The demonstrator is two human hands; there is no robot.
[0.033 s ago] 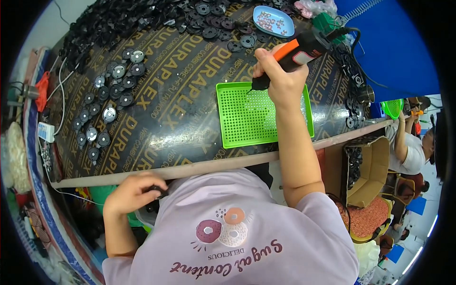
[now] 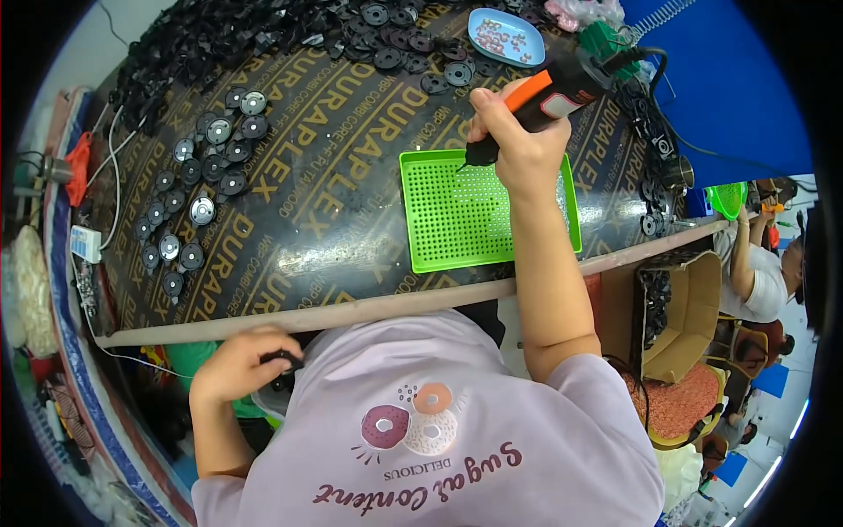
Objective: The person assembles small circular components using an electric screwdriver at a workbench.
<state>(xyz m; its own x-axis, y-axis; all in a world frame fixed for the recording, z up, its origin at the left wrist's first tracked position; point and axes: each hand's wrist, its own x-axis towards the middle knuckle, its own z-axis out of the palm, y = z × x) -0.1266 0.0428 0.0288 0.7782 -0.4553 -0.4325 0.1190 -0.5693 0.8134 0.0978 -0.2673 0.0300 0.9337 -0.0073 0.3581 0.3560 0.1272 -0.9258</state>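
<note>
My right hand (image 2: pixel 529 158) is wrapped round a black and orange electric screwdriver (image 2: pixel 571 88). The tool slants down to the left, its thin bit over the far part of a green perforated tray (image 2: pixel 465 250). Small shiny pieces, too small to name, lie in the tray, partly hidden by my forearm. Below the table's near edge, at the left, my left hand (image 2: pixel 241 364) is closed on a small black plastic part (image 2: pixel 283 357), beside my shirt. More black parts show dimly under that hand.
Black round discs (image 2: pixel 202 211) lie in a loose group at the left. A large heap of black parts (image 2: pixel 211 53) fills the far side. Near it stands a blue dish (image 2: pixel 507 39) of small pieces. A cardboard box (image 2: pixel 680 316) sits at the right; a co-worker (image 2: pixel 760 281) is beyond.
My left hand has shifted very slightly to the left, and the black part in its fingers shows more. My right hand and the screwdriver have stayed in place.
</note>
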